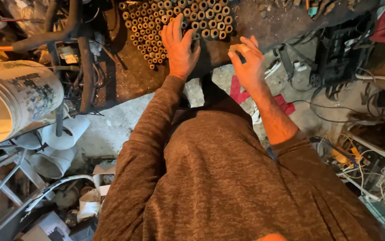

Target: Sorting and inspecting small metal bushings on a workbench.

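— Over the stack of short tubes (179, 22) on the dark workbench (125, 76), what are the hands doing?

— The left hand (180, 47) is lying flat on the front of that stack, fingers spread wide and not closing round anything; its palm and fingertips are touching the tube ends. The right hand (247, 62) is hovering just to the right of the stack, at the bench edge, and is pinching one small pale yellowish piece (236, 47) between thumb and fingertips, the other fingers loosely curled.

— How many tubes are sitting there?

— Too many to count exactly; several dozen, packed end-on like a honeycomb, and the top of the stack is running out of view. The left hand is also covering some.

— And the rest, counting from the stack?

— Two hands, both belonging to the person in the brown sleeves. One pale piece in the right hand. Well to the left of the stack, one big paint-smeared bucket (14, 100) is lying on its side. Below that bucket, two white plastic containers (60, 134) are showing. Below the stack, on the floor between the forearms, one red scrap (239, 91) is lying. Far to the right of the stack, tangled cables (331, 96) are trailing beside a dark case (342, 49); I cannot tell their number.
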